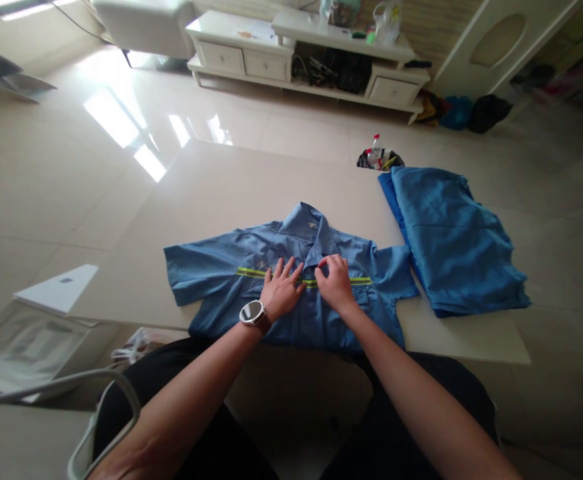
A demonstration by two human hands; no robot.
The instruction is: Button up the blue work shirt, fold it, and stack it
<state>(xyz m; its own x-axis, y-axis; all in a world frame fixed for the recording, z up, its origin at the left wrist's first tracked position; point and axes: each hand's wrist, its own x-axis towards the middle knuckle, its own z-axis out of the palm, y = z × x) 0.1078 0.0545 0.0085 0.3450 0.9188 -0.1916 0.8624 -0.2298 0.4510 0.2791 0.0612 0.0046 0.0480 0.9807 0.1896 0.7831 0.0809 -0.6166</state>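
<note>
Glossy floor tiles surround your pale tabletop (211,200), where the blue shirt (251,280) lies face up, collar away from you. Your left hand (281,290) presses flat and open on its placket; your right hand (335,281) pinches the front closed, seemingly buttoning. Folded blue cloth (451,240) lies beside.

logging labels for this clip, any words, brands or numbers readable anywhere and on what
None can be read.
Shirt: collar tag and faint chest marking above the reflective stripe, too blurred.
Bottle with red cap: label too small.
Watch on the left hand: face shows only glare.
White box: small dark mark, unreadable.
</note>
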